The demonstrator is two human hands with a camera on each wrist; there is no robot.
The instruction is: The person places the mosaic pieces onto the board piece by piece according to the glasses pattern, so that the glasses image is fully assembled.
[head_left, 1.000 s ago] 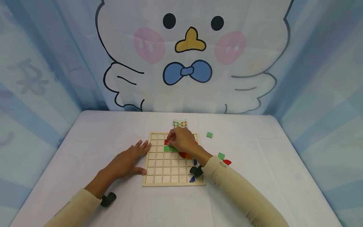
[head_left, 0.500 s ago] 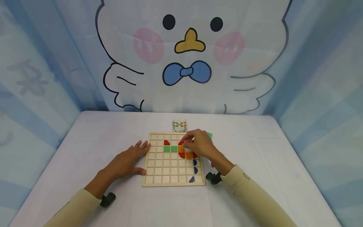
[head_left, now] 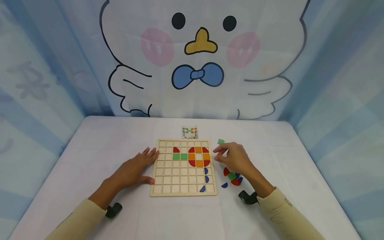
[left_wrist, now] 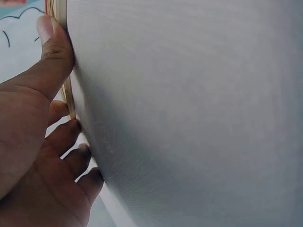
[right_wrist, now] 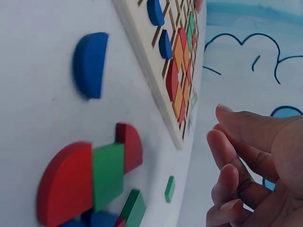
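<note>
A wooden grid board (head_left: pixel 180 195) lies on the white table. My left hand (head_left: pixel 138 168) rests with spread, straight fingers against its left edge, thumb near the lower left; the left wrist view shows the thumb (left_wrist: pixel 54 52) on the board's side. My right hand (head_left: pixel 234 156) is just right of the board, above the table, fingers loosely bent and nothing between them in the right wrist view. On the board sit a red quarter-circle (head_left: pixel 176 150), two green squares (head_left: pixel 180 156) and a ring of red quarter-circles and orange squares (head_left: pixel 199 163).
Two blue half-circles (head_left: pixel 206 175) and a blue triangle (head_left: pixel 202 189) sit at the board's right side. Loose red, green and blue pieces (head_left: pixel 232 176) lie right of it, with a blue half-circle (head_left: pixel 224 185) and a green square (head_left: pixel 221 141) apart. A pattern card (head_left: pixel 189 132) lies behind the board.
My right hand has left the red quarter-circle at the board's upper left and moved right, across the ring and off the board. My left hand has stayed at the left edge.
</note>
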